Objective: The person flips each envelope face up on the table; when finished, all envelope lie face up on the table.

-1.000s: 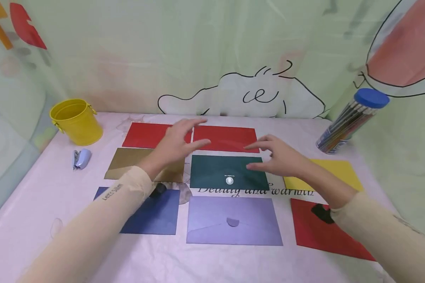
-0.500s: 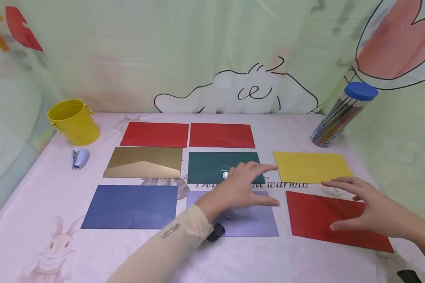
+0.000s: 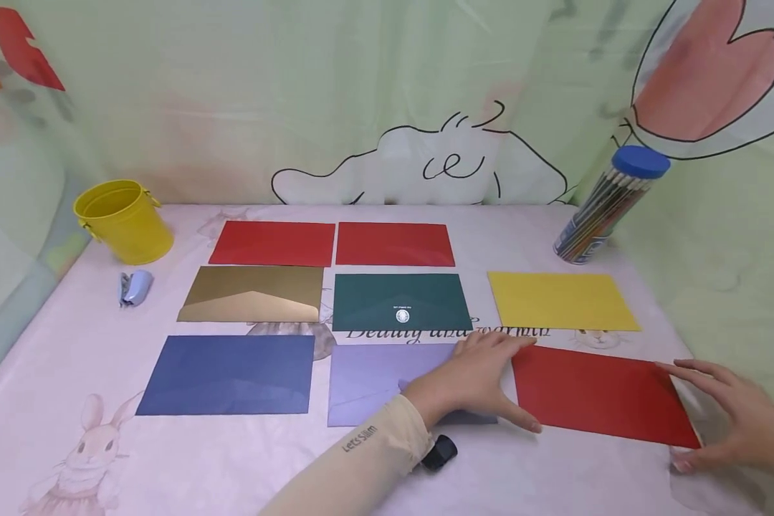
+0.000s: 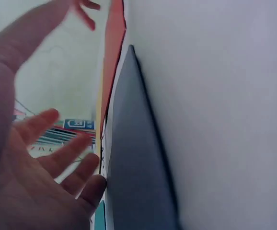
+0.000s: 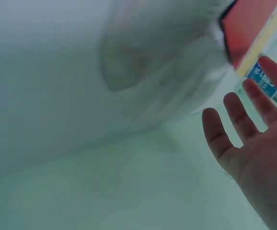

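A red envelope (image 3: pixel 600 394) lies at the front right of the table, slightly angled. My left hand (image 3: pixel 471 380) is spread at its left edge, thumb and fingers apart, over part of a lavender envelope (image 3: pixel 368 380). At the red envelope's right edge my right hand (image 3: pixel 742 419) is spread too, fingertips close to the far right corner and thumb near the front one. In the left wrist view the left fingers (image 4: pixel 66 155) are relaxed and extended, holding nothing. The right wrist view shows the right fingers (image 5: pixel 239 115) straight, with nothing held.
Behind lie yellow (image 3: pixel 561 301), dark green (image 3: pixel 400 297), gold (image 3: pixel 251 294) and two red envelopes (image 3: pixel 271 244); a blue envelope (image 3: pixel 226 375) is front left. A yellow bucket (image 3: pixel 125 226) and small stapler (image 3: pixel 135 288) stand left, a blue-lidded pencil jar (image 3: pixel 606 208) back right.
Both hands have moved right and toward the front, from over the back and green envelopes to either side of the front right red envelope. The envelopes keep their layout; the view has shifted slightly.
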Tool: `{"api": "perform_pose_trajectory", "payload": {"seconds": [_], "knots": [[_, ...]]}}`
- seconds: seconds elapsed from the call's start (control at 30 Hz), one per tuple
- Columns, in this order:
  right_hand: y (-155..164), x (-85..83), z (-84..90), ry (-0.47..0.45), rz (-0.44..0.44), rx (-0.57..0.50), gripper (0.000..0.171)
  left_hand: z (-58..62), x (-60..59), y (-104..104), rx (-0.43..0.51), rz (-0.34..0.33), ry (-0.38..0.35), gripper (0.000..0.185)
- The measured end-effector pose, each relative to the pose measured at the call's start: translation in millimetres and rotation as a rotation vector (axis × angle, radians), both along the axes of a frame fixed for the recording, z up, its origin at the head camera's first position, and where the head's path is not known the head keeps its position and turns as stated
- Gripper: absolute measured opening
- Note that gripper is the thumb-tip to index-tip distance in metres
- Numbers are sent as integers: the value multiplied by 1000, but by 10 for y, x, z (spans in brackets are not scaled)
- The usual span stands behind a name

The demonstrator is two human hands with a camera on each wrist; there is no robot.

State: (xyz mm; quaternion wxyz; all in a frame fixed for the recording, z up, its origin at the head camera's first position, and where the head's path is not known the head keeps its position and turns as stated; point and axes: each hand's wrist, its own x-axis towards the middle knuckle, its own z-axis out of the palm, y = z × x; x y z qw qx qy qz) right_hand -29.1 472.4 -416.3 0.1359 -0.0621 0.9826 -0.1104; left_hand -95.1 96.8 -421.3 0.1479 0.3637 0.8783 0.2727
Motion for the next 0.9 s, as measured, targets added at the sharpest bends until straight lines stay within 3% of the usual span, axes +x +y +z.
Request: {"api": "perform_pose_trajectory", "payload": {"seconds": [0.13, 0.33, 0.73, 0.9], "knots": [[-1, -32, -78, -69, -6, -29, 116, -30, 5, -25, -74, -17, 9, 110], [-39, -130, -85, -140, -10, -59, 119, -36, 16, -34, -163, -51, 62, 112], [-12, -139, -116, -84, 27, -80, 110, -86, 67, 42, -251, -40, 167, 111], [9, -149, -161, -50, 43, -67, 109, -107, 65, 33, -265, -29, 179, 111]]}}
